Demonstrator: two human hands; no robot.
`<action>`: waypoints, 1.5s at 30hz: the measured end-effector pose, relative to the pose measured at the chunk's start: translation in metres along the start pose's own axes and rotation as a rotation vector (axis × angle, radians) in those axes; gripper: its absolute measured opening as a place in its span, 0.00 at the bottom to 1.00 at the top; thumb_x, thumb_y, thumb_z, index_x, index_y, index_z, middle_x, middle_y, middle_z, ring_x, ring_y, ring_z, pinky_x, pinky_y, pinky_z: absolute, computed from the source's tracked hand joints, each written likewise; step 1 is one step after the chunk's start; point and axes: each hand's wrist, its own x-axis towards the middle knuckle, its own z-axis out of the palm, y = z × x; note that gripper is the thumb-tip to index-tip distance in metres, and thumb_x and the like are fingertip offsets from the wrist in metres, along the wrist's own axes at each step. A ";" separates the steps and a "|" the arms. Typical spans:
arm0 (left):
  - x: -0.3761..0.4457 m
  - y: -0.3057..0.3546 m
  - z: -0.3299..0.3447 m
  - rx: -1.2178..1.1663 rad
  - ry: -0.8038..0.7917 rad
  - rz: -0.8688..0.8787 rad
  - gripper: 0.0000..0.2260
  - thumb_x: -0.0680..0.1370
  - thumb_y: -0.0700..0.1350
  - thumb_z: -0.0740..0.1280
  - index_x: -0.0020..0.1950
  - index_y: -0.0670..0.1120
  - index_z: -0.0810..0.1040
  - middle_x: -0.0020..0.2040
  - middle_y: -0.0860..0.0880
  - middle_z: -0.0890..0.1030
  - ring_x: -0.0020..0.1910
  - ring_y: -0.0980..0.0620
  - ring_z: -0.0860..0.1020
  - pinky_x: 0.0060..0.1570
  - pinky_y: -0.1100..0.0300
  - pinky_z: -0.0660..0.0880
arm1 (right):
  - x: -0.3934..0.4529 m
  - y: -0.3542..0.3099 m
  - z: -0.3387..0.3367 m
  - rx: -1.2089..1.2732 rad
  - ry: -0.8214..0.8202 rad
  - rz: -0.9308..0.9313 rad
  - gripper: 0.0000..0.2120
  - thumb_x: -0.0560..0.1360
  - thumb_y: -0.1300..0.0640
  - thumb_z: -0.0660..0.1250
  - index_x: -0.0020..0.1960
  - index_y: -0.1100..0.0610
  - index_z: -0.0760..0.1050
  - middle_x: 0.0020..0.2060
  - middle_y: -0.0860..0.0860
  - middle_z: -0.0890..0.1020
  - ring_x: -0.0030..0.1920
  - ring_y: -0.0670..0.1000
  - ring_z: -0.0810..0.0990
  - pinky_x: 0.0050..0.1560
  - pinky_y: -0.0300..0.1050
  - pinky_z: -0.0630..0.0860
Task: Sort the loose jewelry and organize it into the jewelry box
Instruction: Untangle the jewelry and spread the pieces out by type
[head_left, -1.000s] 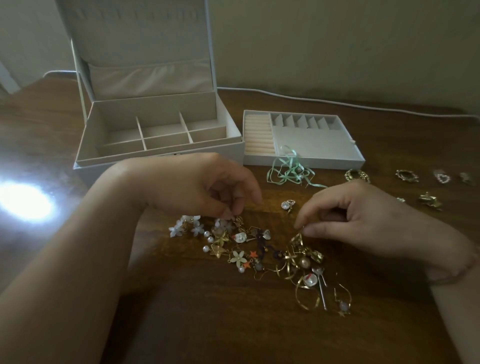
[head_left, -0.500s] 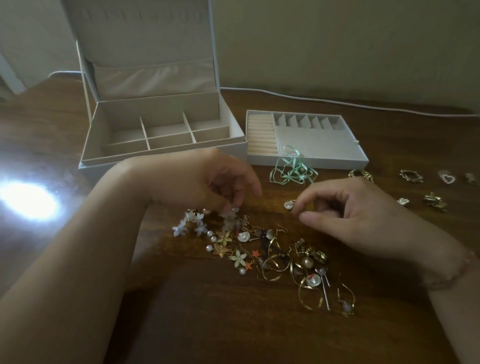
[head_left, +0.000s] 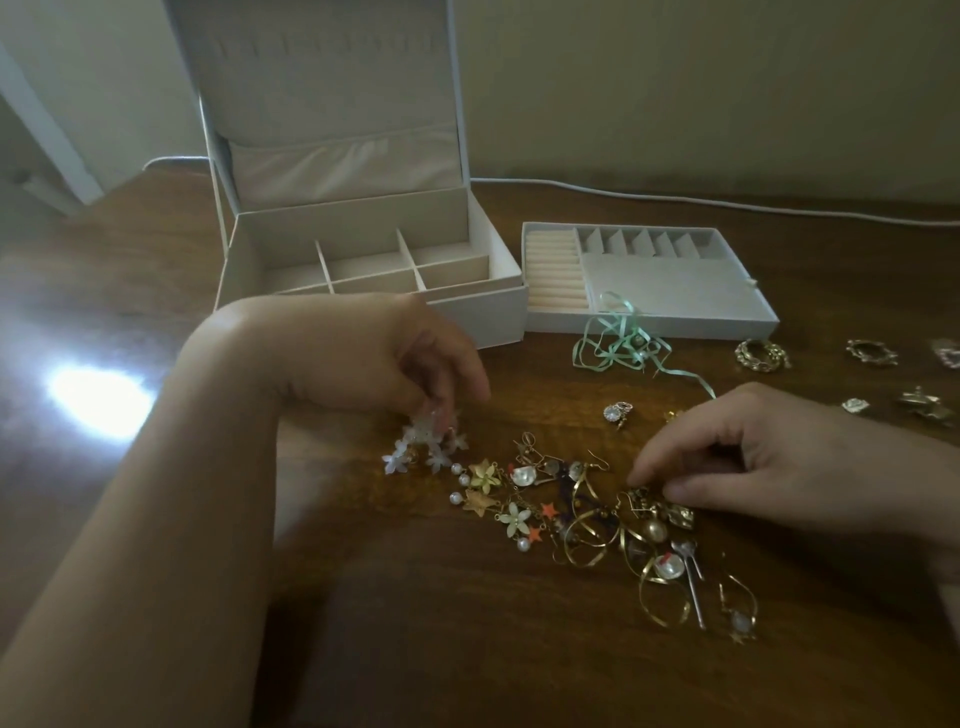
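Here, in the head view, a dark brown wooden table (head_left: 467, 649) carries a tangled heap of loose gold, pearl and flower-shaped earrings (head_left: 576, 514) near the middle. The left hand (head_left: 374, 358) reaches in from the near left, its fingers curled down and pinching a cluster of small white flower earrings (head_left: 423, 447) at the left edge of the heap. The right hand (head_left: 769, 457) comes in from the right, thumb and forefinger closed on a small gold piece (head_left: 644, 493) at the right side of the heap; what sort of piece it is cannot be told. Farther back stands the white jewelry box (head_left: 363, 270), lid raised upright, its divided compartments bare. Just beside it on the right lies a white removable tray with ring rolls (head_left: 649, 280). A mint-green ribbon tangle (head_left: 618, 343) rests against the tray's near edge. A clear-stoned ring (head_left: 615, 413) sits between ribbon and heap. Several gold rings and brooches (head_left: 761, 356) lie apart at the far right.
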 end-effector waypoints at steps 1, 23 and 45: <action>0.001 -0.001 0.001 0.017 -0.003 -0.019 0.17 0.76 0.35 0.71 0.57 0.56 0.81 0.43 0.56 0.86 0.44 0.60 0.83 0.50 0.64 0.77 | 0.000 0.002 0.000 -0.008 0.010 -0.003 0.12 0.73 0.47 0.69 0.51 0.29 0.77 0.39 0.52 0.82 0.38 0.51 0.79 0.41 0.48 0.77; 0.033 0.022 0.034 0.196 0.052 0.124 0.09 0.76 0.49 0.73 0.55 0.56 0.82 0.45 0.57 0.81 0.45 0.60 0.78 0.44 0.67 0.74 | 0.001 0.007 -0.001 -0.146 0.096 0.004 0.04 0.73 0.49 0.72 0.46 0.40 0.81 0.35 0.44 0.81 0.36 0.45 0.77 0.36 0.38 0.73; 0.026 0.017 0.027 0.197 0.107 0.105 0.08 0.74 0.46 0.71 0.50 0.58 0.82 0.43 0.55 0.80 0.42 0.56 0.78 0.42 0.60 0.77 | -0.009 0.003 -0.005 -0.028 -0.116 0.036 0.07 0.71 0.50 0.74 0.47 0.39 0.82 0.46 0.45 0.82 0.48 0.47 0.79 0.51 0.49 0.78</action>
